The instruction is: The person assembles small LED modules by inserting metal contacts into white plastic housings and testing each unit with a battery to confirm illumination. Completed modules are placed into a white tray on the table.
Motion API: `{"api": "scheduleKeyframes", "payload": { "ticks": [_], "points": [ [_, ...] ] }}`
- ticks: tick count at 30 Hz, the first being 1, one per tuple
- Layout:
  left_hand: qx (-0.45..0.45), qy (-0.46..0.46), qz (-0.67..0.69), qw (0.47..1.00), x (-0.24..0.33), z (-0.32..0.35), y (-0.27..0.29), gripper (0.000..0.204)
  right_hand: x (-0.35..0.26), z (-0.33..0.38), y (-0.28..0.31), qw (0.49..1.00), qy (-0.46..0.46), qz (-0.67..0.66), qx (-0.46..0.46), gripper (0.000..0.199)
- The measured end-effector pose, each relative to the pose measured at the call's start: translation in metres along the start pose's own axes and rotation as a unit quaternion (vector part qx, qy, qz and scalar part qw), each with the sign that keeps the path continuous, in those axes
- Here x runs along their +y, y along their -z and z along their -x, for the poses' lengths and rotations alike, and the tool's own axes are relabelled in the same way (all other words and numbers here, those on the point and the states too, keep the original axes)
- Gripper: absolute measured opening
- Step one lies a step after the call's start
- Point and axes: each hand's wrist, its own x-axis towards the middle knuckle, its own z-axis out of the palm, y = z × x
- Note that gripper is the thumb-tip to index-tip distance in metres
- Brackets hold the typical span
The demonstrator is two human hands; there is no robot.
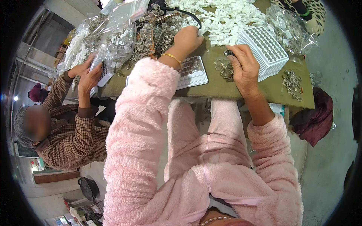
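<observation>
My left hand (188,40), a gold bracelet at its wrist, reaches between a heap of small metal and clear parts (151,37) and a pile of small white plastic pieces (222,19). Its fingers are curled and face away, so whatever they hold is hidden. Thumb and fingers of my right hand (246,69) pinch a small dark piece (228,52). Below that piece, a few clear round parts (225,68) lie on the table. A white tray with round hollows (196,81), partly filled, lies under my left forearm. Beside my right hand rises a stack of white trays (273,67), the top one filled with round parts.
On the left, a co-worker's hands (89,77) hold a flat piece beside clear plastic bags (118,41). Another bag of parts (290,32) and a small heap of metal parts (292,83) lie on the right of the green table (260,92). A maroon cloth (315,116) hangs beyond its right edge.
</observation>
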Motion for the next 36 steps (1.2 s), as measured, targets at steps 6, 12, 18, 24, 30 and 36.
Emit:
{"api": "scheduleKeyframes", "payload": {
  "ticks": [6, 12, 18, 24, 30, 36],
  "points": [
    [-0.008, 0.005, 0.259, 0.966, -0.010, 0.024, 0.056, 0.030, -0.005, 0.000, 0.000, 1.000, -0.019, -0.019, -0.008, 0.031],
    [0.016, 0.085, 0.559, 0.824, 0.005, 0.124, 0.077, 0.026, -0.019, 0.003, 0.005, 0.997, -0.002, -0.073, 0.035, 0.026],
    [0.013, 0.176, 0.749, 0.639, 0.029, 0.182, 0.043, 0.026, -0.050, 0.031, -0.006, 0.893, -0.282, -0.337, -0.102, 0.022],
    [0.013, 0.094, 0.604, 0.791, 0.048, 0.192, 0.040, 0.022, -0.055, 0.016, 0.005, 0.887, -0.310, -0.298, -0.166, 0.020],
    [0.136, -0.049, 0.264, 0.953, 0.063, 0.230, 0.038, 0.030, -0.080, 0.039, 0.027, 0.902, -0.248, -0.288, -0.206, 0.019],
    [0.025, 0.134, 0.496, 0.858, 0.054, 0.277, 0.031, 0.020, -0.091, 0.062, 0.030, 0.827, -0.281, -0.399, -0.279, 0.020]
  ]
}}
